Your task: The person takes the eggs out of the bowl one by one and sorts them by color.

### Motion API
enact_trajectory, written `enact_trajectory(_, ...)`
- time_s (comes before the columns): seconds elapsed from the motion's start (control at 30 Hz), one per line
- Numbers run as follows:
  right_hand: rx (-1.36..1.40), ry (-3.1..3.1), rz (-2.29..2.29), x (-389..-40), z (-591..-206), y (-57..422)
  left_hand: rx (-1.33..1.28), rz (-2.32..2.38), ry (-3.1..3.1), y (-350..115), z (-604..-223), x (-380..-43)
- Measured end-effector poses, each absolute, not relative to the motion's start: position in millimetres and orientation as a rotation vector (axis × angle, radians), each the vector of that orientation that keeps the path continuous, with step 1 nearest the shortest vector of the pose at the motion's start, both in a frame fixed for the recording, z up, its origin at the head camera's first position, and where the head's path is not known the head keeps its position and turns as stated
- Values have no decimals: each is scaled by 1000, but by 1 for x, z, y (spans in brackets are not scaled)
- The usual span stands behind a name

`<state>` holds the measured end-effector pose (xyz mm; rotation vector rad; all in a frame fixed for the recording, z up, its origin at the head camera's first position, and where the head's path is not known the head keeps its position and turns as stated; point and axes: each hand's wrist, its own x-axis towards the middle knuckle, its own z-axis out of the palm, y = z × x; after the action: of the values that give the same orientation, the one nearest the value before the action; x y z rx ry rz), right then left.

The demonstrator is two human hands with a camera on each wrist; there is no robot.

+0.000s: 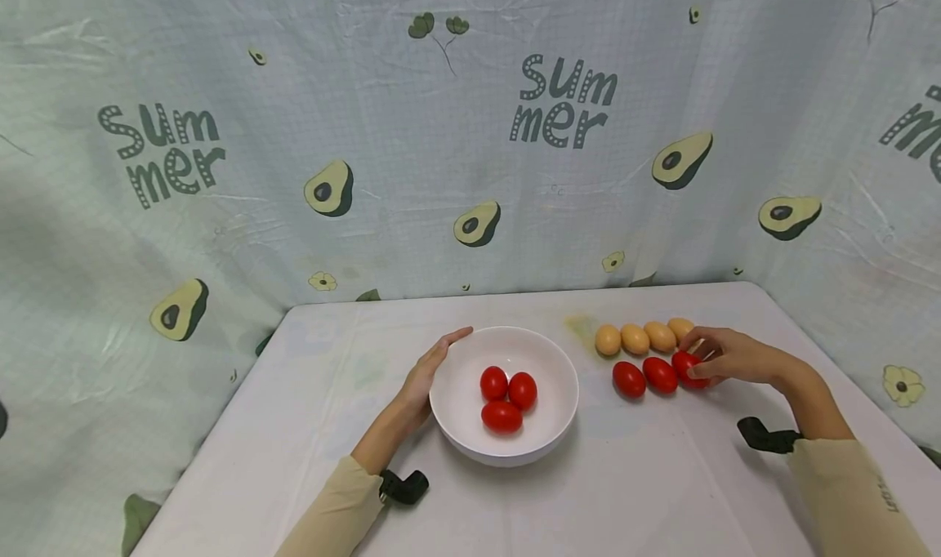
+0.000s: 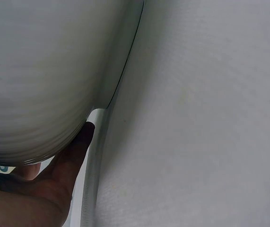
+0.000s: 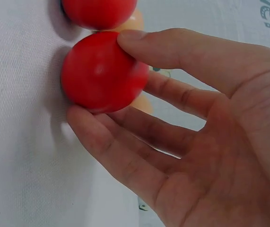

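A white bowl (image 1: 456, 414) stands on the table with three red eggs (image 1: 502, 417) inside. Against the bowl's left side rests my left hand (image 1: 422, 380), its fingers extended along the wall up to the rim. In the left wrist view the thumb (image 2: 73, 156) lies against the bowl's outer wall (image 2: 40, 85). My right hand (image 1: 742, 356) holds the rightmost red egg (image 3: 97, 71) of a row of three between thumb and fingers, close over the tabletop. The other two red eggs, the middle one (image 1: 660, 375) and the left one (image 1: 628, 380), lie beside it.
Several yellow eggs (image 1: 635, 339) line up just behind the red row. The white table (image 1: 309, 426) ends at a hanging cloth (image 1: 397, 132) printed with avocados and lettering. Each wrist wears a black camera mount (image 1: 768, 436).
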<state>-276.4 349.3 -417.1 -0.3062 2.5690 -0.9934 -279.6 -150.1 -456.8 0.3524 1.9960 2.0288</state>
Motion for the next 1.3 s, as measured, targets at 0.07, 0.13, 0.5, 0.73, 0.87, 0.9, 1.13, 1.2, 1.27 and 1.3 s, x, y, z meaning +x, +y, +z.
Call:
enact_trajectory(0.07, -303, 2556, -994, -277, -418, 349, 336, 2032, 1988, -150, -457, -280)
enact_trajectory(0.13, -299, 2545, -997, -278, -418, 349, 344, 2030, 1993, -150, -457, -280)
enact_trajectory(0.5, -330, 2496, -1029, -276, -414, 349, 341, 2044, 1979, -149, -455, -281)
enact_trajectory(0.73, -344, 2475, -1042, -275, -412, 348, 341, 2045, 1970, -149, -455, -280)
enact_trajectory(0.87, -349, 2472, -1043, -275, -413, 348, 340, 2044, 1974, -148, -455, -280)
enact_trajectory(0.9, -353, 2472, -1042, -275, -413, 348, 338, 2044, 1975, -148, -455, -280)
enact_trajectory(1.13, -355, 2482, -1040, -274, -411, 347, 338, 2037, 1980, -149, -455, -281)
enact_trajectory(1.2, -357, 2498, -1032, -274, -410, 347, 342, 2038, 1979, -149, -455, -281)
enact_trajectory(1.27, -368, 2521, -1017, -273, -409, 346, 344, 2037, 1979, -149, -456, -281)
enact_trajectory(1.3, -372, 2537, -1004, -272, -407, 345, 347, 2037, 1977, -149, -456, -281)
